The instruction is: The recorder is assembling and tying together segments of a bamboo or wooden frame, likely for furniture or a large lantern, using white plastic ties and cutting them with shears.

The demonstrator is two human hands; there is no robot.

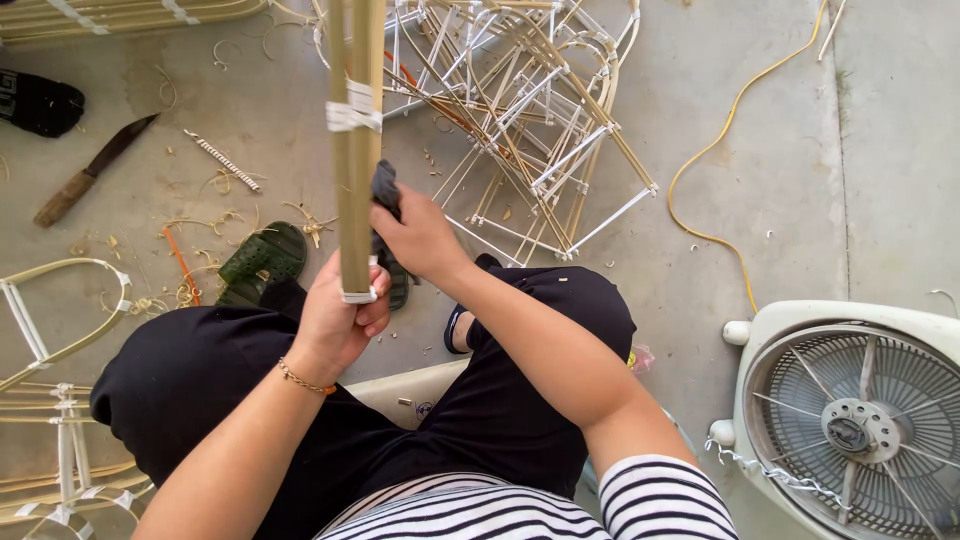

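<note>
Concrete floor (780,120) showing, littered with shavings. Pile of taped cane frames (520,110) lying ahead, box fan (850,420) sitting at right, knife (90,170) far left. Left hand (335,320) gripping bundle of cane rods (355,150) upright at its taped lower end. Right hand (415,235) pressing dark cloth (385,190) against bundle.

Left hand (335,320) gripping cane bundle (356,150), right hand (420,235) – dark cloth (384,188) against it
</note>
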